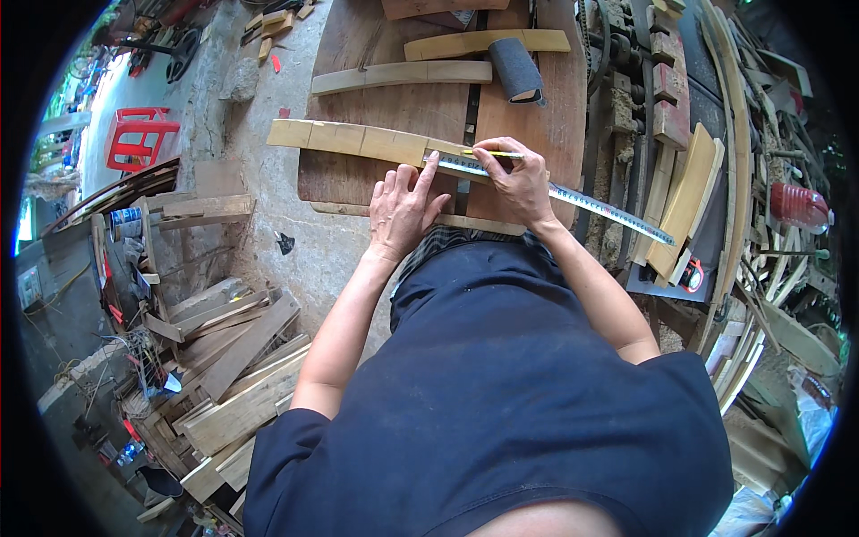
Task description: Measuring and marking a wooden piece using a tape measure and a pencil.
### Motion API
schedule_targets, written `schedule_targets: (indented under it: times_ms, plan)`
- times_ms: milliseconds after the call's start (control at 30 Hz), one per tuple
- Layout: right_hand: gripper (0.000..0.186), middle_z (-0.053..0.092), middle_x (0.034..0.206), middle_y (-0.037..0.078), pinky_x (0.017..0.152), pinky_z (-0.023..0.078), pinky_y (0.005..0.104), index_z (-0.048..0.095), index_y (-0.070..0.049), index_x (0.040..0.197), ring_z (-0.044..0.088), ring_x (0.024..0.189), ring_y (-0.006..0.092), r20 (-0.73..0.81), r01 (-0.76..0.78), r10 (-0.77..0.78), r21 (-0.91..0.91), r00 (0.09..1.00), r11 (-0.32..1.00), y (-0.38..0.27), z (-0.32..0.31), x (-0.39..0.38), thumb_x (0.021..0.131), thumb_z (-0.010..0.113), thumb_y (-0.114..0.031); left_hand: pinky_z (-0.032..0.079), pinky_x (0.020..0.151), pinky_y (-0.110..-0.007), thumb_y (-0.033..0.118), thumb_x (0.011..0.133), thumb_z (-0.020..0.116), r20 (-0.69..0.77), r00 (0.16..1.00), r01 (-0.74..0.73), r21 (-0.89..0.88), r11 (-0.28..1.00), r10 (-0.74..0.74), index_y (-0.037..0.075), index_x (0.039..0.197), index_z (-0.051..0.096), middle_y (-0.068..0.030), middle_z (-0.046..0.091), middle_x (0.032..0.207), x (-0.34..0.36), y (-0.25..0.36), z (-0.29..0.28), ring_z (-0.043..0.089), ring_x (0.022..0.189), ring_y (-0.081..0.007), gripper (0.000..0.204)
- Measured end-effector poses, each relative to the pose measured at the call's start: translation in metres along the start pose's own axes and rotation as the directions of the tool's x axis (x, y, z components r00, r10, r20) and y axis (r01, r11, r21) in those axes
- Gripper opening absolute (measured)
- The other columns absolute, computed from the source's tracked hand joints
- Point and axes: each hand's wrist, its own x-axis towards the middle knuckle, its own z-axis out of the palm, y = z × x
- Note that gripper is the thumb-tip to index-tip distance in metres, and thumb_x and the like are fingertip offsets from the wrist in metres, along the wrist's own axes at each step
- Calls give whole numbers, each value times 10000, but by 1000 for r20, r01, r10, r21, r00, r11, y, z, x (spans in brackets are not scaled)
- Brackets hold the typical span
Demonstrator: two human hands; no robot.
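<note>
the wooden strip (358, 140) on the counter (340, 174): left part lined, right end seemingly unfinished. at its near edge, left hand (403, 210), spread, touches measuring tape (608, 211); right hand (522, 183) pinches a pencil (501, 154).

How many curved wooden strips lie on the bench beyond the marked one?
3 beyond the marked strip: a pale strip nearest it, a yellower strip farther right, and a top strip cut off by the picture's edge. More may be out of view.
</note>
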Motion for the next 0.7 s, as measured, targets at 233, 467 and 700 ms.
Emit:
schedule_targets:
  times_ms: [233,467,700]
  plan:
    - [186,763,980,130,789,571,331,761,-5,1018,742,884,227,54,-48,49,-14,997,999,-3,-3,1,966,741,-182,444,795,-387,451,929,708,-2,1000,-2,11,1000,2,181,1584,446,-64,532,1048,-1,-1,0,539,950,-242,755]
    - [172,766,969,123,774,569,319,766,-6,1016,743,869,215,40,-28,28,5,999,1000,-2,-2,2,963,742,-169,442,789,-390,449,927,710,-11,1000,2,-4,1000,-2,186,1582,450,-61,529,1039,-2,0,1,539,947,-240,752]
    - [155,765,937,120,735,562,320,771,-17,1016,733,819,210,32,-60,59,7,998,998,-1,-2,5,954,746,-157,442,790,-391,448,926,711,-17,1000,0,-2,1000,0,185,1580,452,-66,526,1035,-1,0,1,537,947,-244,751]
